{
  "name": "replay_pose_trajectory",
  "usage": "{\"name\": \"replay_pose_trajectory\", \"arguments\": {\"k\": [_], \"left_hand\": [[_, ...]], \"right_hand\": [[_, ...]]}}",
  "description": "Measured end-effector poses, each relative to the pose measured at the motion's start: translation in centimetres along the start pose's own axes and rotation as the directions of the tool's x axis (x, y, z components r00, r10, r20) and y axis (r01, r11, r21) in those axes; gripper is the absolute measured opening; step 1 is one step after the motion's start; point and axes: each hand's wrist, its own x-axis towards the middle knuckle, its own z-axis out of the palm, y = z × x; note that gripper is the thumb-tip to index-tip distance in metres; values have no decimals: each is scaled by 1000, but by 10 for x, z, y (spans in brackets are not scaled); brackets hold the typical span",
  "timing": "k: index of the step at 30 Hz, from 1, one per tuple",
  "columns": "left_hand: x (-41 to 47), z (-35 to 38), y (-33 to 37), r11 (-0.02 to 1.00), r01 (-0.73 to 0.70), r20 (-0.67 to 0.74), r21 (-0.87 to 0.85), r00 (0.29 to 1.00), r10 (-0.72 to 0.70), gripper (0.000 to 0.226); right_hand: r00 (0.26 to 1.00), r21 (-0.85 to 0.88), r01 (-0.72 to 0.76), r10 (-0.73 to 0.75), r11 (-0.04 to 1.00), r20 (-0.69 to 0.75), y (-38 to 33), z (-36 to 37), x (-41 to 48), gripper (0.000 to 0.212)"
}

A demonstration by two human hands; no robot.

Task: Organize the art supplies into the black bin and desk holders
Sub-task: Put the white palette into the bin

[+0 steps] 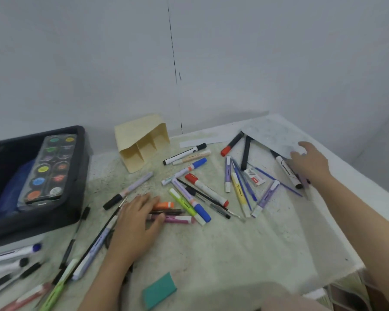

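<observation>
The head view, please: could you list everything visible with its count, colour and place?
black bin: one, black, far left
paint palette: one, multicoloured, inside the bin
desk holder: one, cream, by the wall
pens and markers: many, mixed colours, scattered across the table
small box: one, white and red, among the right-hand pens
teal block: one, teal, near front edge
paper sheet: one, white, far right corner
table: one, pale speckled green
left hand: one, resting on markers, centre-left
right hand: one, at the paper sheet's edge, right
</observation>
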Motion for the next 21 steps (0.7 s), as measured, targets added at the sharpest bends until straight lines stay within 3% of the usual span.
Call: {"name": "replay_pose_trajectory", "arguments": {"k": [9, 12, 16, 18, 21], "left_hand": [[-3, -4, 5, 997, 38, -15, -68, 999, -39, 70], [-2, -5, 6, 994, 59, -4, -94, 998, -59, 47], [-2, -6, 5, 984, 57, -23, -168, 998, -62, 41], [-1, -10, 6, 974, 60, -24, -218, 997, -67, 40], [3, -19, 13, 953, 46, -45, -300, 997, -62, 39]], "right_hand": [[990, 352, -128, 143, 927, -17, 8, 1, 27, 15], [976, 485, -115, 190, 867, -109, 1, -1, 26, 5], [969, 581, -65, 191, 811, -158, -5, -2, 26, 20], [977, 616, -65, 176, 785, -122, -9, -4, 20, 36], [989, 678, -56, 136, 733, -64, -21, -7, 1, 42]]}}
